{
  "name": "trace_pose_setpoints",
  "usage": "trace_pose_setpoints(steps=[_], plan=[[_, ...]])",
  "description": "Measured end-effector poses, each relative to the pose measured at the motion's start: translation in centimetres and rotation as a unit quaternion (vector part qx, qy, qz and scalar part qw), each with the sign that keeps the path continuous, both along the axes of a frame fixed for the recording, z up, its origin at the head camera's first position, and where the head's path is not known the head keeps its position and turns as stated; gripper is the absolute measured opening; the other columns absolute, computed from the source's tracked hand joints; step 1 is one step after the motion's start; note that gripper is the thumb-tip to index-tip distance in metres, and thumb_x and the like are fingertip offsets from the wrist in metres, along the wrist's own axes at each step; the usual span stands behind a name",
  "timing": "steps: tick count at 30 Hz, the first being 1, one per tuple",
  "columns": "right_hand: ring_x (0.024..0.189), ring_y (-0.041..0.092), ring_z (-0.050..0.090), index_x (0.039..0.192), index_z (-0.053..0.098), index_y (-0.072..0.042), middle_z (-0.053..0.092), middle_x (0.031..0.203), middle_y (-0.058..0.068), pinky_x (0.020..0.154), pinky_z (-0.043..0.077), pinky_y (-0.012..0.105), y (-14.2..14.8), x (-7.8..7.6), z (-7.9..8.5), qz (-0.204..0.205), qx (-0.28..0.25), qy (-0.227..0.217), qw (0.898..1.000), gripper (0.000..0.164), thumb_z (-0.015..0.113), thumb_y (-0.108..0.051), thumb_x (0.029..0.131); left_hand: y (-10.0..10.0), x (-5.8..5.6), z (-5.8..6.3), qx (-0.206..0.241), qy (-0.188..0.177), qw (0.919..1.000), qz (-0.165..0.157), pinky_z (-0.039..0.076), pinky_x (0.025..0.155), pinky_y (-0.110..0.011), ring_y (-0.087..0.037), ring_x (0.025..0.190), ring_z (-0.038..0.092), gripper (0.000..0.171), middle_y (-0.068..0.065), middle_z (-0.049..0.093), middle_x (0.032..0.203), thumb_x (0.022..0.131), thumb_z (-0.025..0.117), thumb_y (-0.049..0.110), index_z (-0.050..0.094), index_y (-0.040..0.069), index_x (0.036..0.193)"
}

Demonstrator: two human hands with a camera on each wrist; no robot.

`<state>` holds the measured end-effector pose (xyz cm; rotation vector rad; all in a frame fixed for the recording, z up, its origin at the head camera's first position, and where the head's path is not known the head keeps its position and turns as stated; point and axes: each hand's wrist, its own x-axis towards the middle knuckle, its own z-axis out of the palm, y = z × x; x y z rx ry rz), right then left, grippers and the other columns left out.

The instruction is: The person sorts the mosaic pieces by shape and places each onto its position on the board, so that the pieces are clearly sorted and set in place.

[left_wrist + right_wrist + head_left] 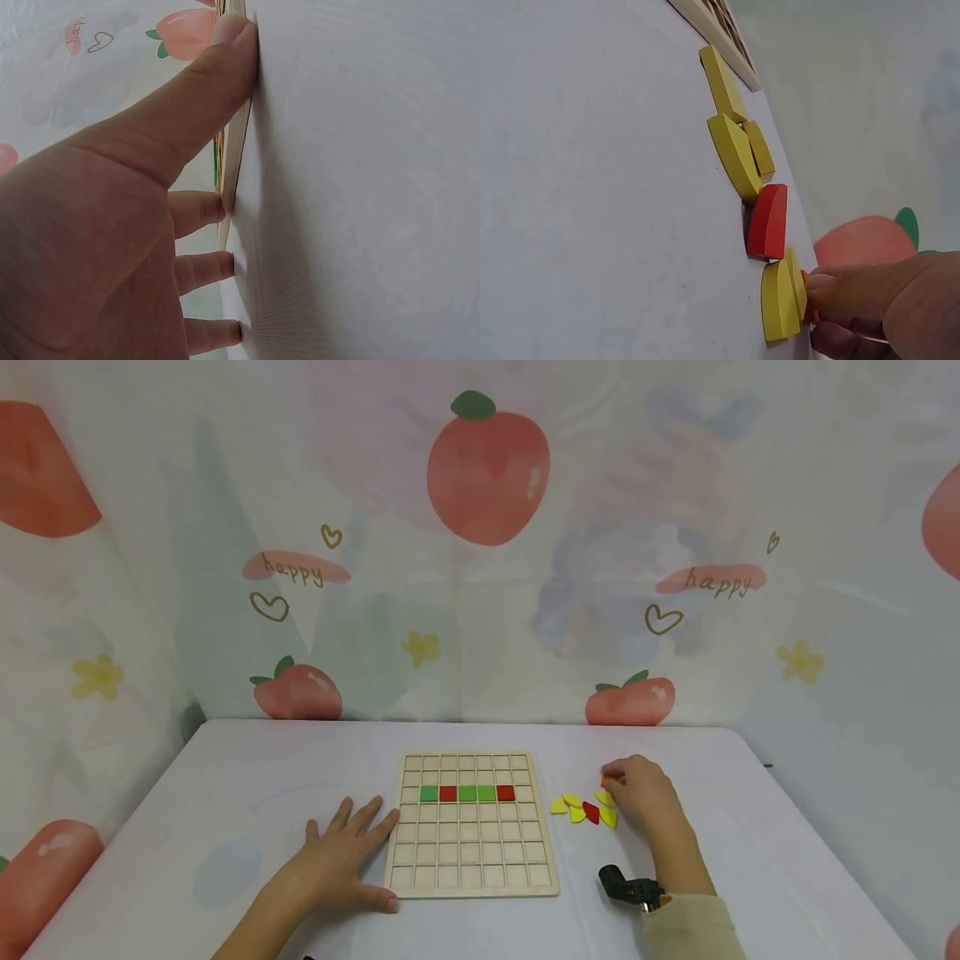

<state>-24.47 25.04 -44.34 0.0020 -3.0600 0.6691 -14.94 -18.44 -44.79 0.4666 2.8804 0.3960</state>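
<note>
So from my end I've got the left hand [337, 860] spread out flat-ish, fingers [363, 814] apart, at the left side of a wooden grid board [472, 894]. In the left wrist view its thumb [202, 82] touches the board's edge. The board lies flat on the white surface [465, 931], between the two hands. I count five coloured squares [467, 793] in the third row from the far edge: green, red, green, green, red, left to right.

Right hand [643, 789] is over to the right of the board, and I've got a small orange piece [606, 780] pinched in its fingers, mostly hidden by them. Just beside it are two yellow pieces [608, 817], then a curved-edged red piece [592, 812], then three more yellow ones [558, 806] nearer the board. There's a black gadget [626, 885] at the right wrist, and a fruit-print backdrop [465, 685] behind everything.
</note>
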Motion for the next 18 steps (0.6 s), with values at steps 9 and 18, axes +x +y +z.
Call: trace_pose_setpoints(steps=[9, 18], plan=[[0.098, 0.035, 0.058, 0.120, 0.070, 0.002, 0.067, 0.110, 0.019, 0.092, 0.050, 0.054, -0.04, 0.11, -0.26, -0.013, -0.007, -0.003, 1.000, 0.032, 0.071, -0.014, 0.092, 0.02, 0.01, 0.04, -0.007, 0.001, 1.0000, -0.004, 0.015, 0.098, -0.086, -0.053, 0.147, 0.017, 0.117, -0.011, 0.026, 0.164, 0.059, 0.072, 0.080, 0.036, 0.024, 0.156], [0.102, 0.037, 0.058, 0.116, 0.070, -0.003, 0.066, 0.115, 0.020, 0.094, 0.048, 0.056, -0.62, 0.02, -0.76, -0.036, 0.003, 0.021, 0.999, 0.030, 0.073, -0.017, 0.090, 0.05, 0.03, -0.04, -0.011, -0.003, 0.9999, 0.003, 0.015, 0.099, -0.086, -0.053, 0.148, 0.016, 0.118, -0.011, 0.025, 0.164, 0.058, 0.073, 0.080, 0.036, 0.024, 0.155]])
